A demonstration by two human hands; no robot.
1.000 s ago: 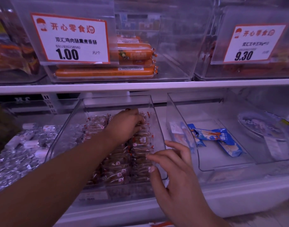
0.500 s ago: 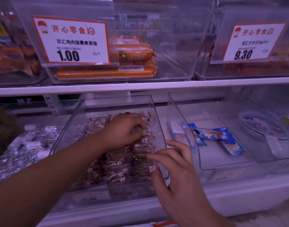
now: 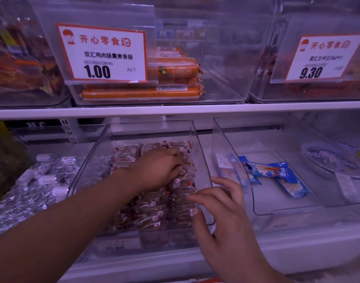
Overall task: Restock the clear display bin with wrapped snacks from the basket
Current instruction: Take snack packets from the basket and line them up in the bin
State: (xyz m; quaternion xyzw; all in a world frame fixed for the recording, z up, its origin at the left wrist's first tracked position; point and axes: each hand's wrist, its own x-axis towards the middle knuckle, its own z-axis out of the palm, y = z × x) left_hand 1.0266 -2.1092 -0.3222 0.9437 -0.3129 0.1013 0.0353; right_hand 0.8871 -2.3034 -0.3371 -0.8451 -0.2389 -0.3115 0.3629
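Note:
The clear display bin [image 3: 203, 160] sits on the lower shelf, centre, with rows of small wrapped snacks [image 3: 152, 209] filling its floor. My left hand [image 3: 160, 168] reaches deep into the bin, and its fingers curl down onto wrapped snacks near the right wall. My right hand [image 3: 222, 209] hovers at the bin's front right corner with its fingers loosely spread; the fingertips and thumb touch the wall's top edge. The basket is out of view.
A second clear bin [image 3: 232, 160] to the right holds blue packets [image 3: 277, 174]. Foil-wrapped rolls [image 3: 44, 178] lie in the bin on the left. The upper shelf [image 3: 175, 111] carries bins of orange sausages [image 3: 140, 93] with price cards.
My left hand has drawn a little toward the front of the bin, fingers curling lower into the snacks. My right hand has barely moved.

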